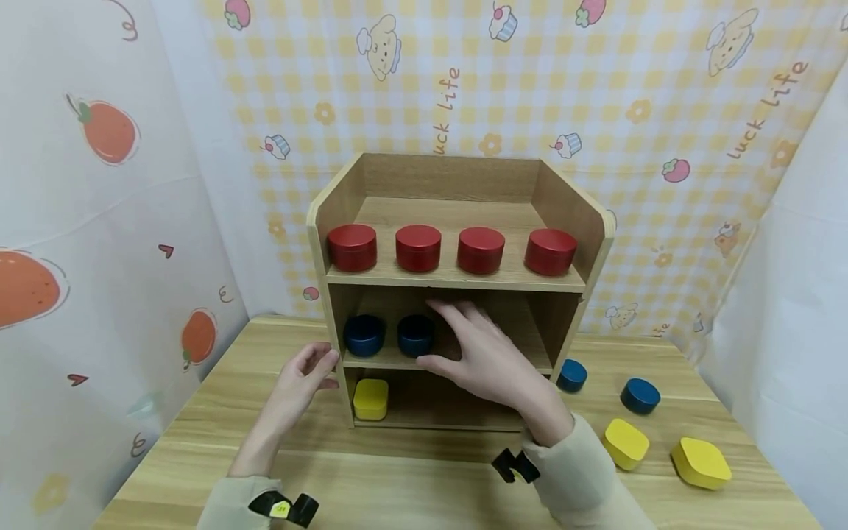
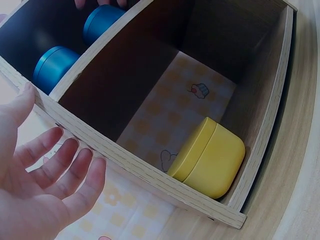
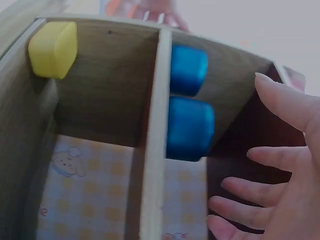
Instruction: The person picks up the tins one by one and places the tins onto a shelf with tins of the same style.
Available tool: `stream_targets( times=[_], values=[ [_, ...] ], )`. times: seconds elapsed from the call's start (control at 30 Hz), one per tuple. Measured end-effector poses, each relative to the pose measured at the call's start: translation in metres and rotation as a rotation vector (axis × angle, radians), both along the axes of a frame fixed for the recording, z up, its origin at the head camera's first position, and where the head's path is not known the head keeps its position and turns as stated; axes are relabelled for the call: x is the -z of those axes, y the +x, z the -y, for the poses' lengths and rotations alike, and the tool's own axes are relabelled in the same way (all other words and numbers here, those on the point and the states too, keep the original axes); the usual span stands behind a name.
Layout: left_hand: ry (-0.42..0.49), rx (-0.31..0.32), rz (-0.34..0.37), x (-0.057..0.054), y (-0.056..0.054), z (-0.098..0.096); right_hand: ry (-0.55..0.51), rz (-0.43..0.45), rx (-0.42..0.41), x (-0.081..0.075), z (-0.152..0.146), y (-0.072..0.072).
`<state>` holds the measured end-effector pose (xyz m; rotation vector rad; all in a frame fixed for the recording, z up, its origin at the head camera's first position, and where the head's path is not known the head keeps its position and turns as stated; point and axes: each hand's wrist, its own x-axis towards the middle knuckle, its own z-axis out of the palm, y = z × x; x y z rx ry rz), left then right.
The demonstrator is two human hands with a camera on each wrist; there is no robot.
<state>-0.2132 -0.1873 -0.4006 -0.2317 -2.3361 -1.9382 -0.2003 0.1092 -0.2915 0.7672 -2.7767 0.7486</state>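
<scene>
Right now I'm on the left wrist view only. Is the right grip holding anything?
Observer: No, the right grip is empty; the right wrist view shows its fingers apart.
Operator: What's up top?
Observer: Four red round containers in a row on the top shelf.
Operator: Any more blue?
Observer: Yes, two loose blue containers on the table, to the right of the shelf unit.

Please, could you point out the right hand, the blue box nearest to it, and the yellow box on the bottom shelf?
Right hand (image 1: 485,357): head view, back of the hand.
Blue box (image 1: 414,341): head view, front side.
Yellow box (image 2: 212,160): left wrist view, body beside the seam.
</scene>
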Motion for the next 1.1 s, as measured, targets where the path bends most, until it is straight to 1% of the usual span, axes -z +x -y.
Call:
stream_targets(
  times=[0.2,0.3,0.4,0.53,0.6,0.73,0.93,1.0,1.1],
  values=[
    [0.001,0.003,-0.01,-0.001,0.001,0.001,-0.107,-0.15,-0.088,-0.001,-0.022,0.02],
    [0.007,0.003,-0.013,-0.001,0.002,0.002,-0.175,-0.188,-0.129,0.001,-0.037,0.029],
    [0.014,0.003,-0.014,-0.001,0.002,0.001,-0.224,-0.231,-0.149,0.005,-0.053,0.036],
    [0.021,-0.001,-0.021,-0.001,0.003,0.001,-0.26,-0.285,-0.147,0.011,-0.076,0.044],
    [0.024,-0.001,-0.026,0.0,0.003,0.001,-0.276,-0.296,-0.139,0.015,-0.087,0.048],
    [0.028,0.003,-0.025,0.001,0.002,0.0,-0.321,-0.275,-0.12,0.024,-0.11,0.053],
    [0.022,0.0,-0.013,0.002,0.0,0.0,-0.384,-0.345,-0.19,0.036,-0.147,0.046],
    [0.017,-0.002,-0.01,0.002,0.0,0.0,-0.392,-0.317,-0.16,0.038,-0.16,0.045],
    [0.012,-0.007,-0.002,0.001,0.0,0.0,-0.394,-0.261,-0.078,0.041,-0.178,0.046]
  ],
)
